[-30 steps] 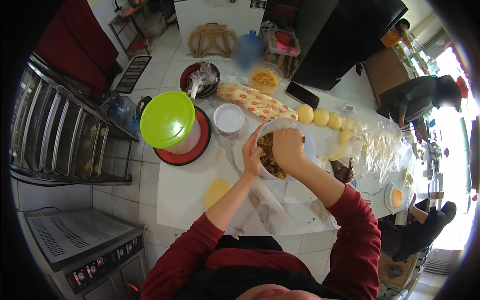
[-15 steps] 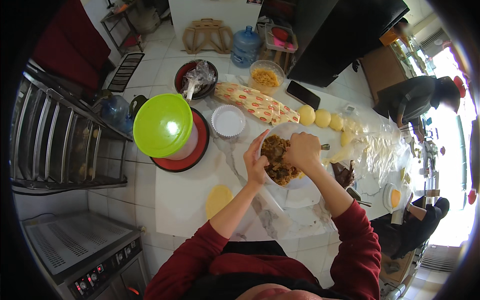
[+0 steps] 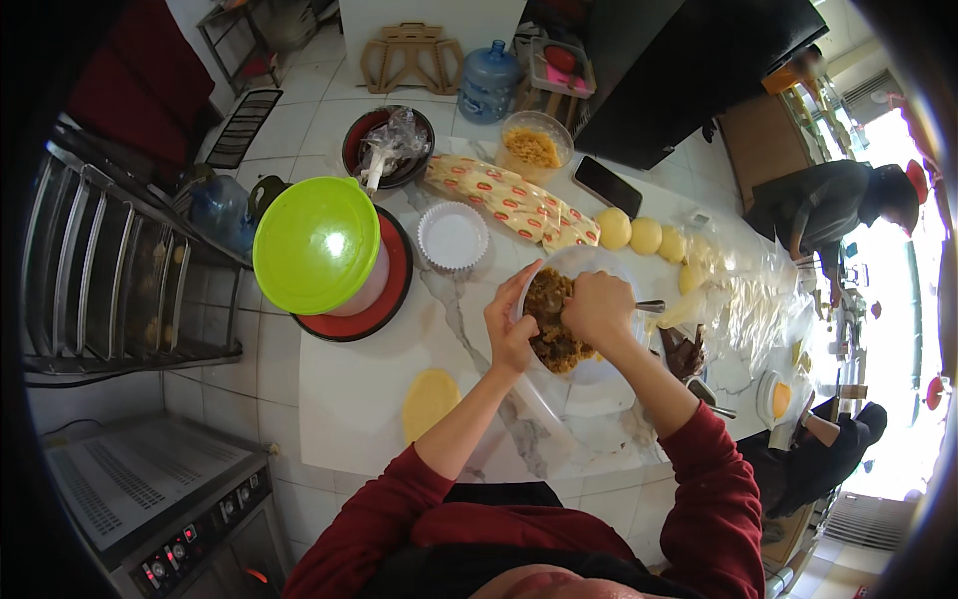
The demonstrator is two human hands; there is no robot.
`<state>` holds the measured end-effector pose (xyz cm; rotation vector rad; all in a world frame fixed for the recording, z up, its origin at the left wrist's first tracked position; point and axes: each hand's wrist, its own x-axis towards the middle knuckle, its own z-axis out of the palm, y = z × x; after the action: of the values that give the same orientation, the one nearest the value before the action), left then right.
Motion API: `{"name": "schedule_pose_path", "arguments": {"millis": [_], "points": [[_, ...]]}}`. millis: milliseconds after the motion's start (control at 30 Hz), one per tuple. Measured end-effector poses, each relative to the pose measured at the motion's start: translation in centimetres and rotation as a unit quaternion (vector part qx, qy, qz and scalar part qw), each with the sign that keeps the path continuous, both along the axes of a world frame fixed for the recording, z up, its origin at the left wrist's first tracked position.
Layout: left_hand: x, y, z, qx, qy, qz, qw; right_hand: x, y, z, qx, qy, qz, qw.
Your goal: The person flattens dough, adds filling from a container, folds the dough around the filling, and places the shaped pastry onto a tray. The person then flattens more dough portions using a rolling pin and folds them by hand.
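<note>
My left hand (image 3: 509, 321) is wrapped round the side of a translucent white bowl (image 3: 609, 364) holding a brown, crumbly mixture (image 3: 552, 339). My right hand (image 3: 597, 307) is down in that bowl, closed on a spoon (image 3: 649, 305) whose metal handle sticks out to the right. A flat pale dough disc (image 3: 429, 399) lies left of my forearms. Beyond the bowl are several round dough balls (image 3: 646, 236), loose clear plastic sheeting (image 3: 753, 309), a patterned wrapped package (image 3: 499, 197) and white paper cups (image 3: 452, 236). What lies under my right fingers is hidden.
Around the marble-top table (image 3: 349, 419): lime-lidded bucket (image 3: 314, 240), dark bowl with plastic bags (image 3: 354, 155), tub of yellow shreds (image 3: 532, 145), phone (image 3: 607, 187). Tray rack (image 3: 100, 260) and oven (image 3: 150, 469) stand left; water jug (image 3: 487, 85) behind; two co-workers (image 3: 828, 210) (image 3: 813, 474) at the right.
The bowl and both hands have shifted slightly right and toward me. My right hand has moved within the bowl, and the spoon handle shows more at its right side.
</note>
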<state>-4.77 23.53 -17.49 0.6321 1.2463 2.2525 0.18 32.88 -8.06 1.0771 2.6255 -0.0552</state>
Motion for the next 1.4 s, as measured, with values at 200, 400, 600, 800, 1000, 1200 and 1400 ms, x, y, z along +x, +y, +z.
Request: {"name": "schedule_pose_path", "arguments": {"millis": [200,400,600,800,1000,1200,1400], "points": [[0.0,-0.2,0.3,-0.014,0.001,-0.012,1.0,-0.2,-0.7,-1.2,-0.006,-0.004,-0.006,1.0],[0.0,-0.3,0.5,-0.024,0.013,-0.006,1.0,-0.6,-0.4,-2.1,-0.022,0.007,-0.045,0.999],[-0.3,-0.1,0.4,-0.012,0.023,-0.006,1.0,-2.4,-1.2,-2.6,-0.011,-0.004,0.047,0.999],[0.0,-0.2,0.8,-0.015,-0.002,0.009,1.0,-2.6,-0.6,-4.5,-0.059,-0.006,0.003,0.998],[0.1,0.0,0.7,-0.021,0.024,0.009,0.999,-0.9,1.5,-4.6,-0.092,0.03,-0.02,0.995],[-0.5,0.0,-0.3,0.01,0.004,-0.01,1.0,-0.2,0.8,0.8,-0.082,-0.016,0.029,0.996],[-0.1,0.4,0.2,0.013,-0.015,-0.016,1.0,0.0,1.3,-0.6,0.014,0.025,0.057,0.998]]}}
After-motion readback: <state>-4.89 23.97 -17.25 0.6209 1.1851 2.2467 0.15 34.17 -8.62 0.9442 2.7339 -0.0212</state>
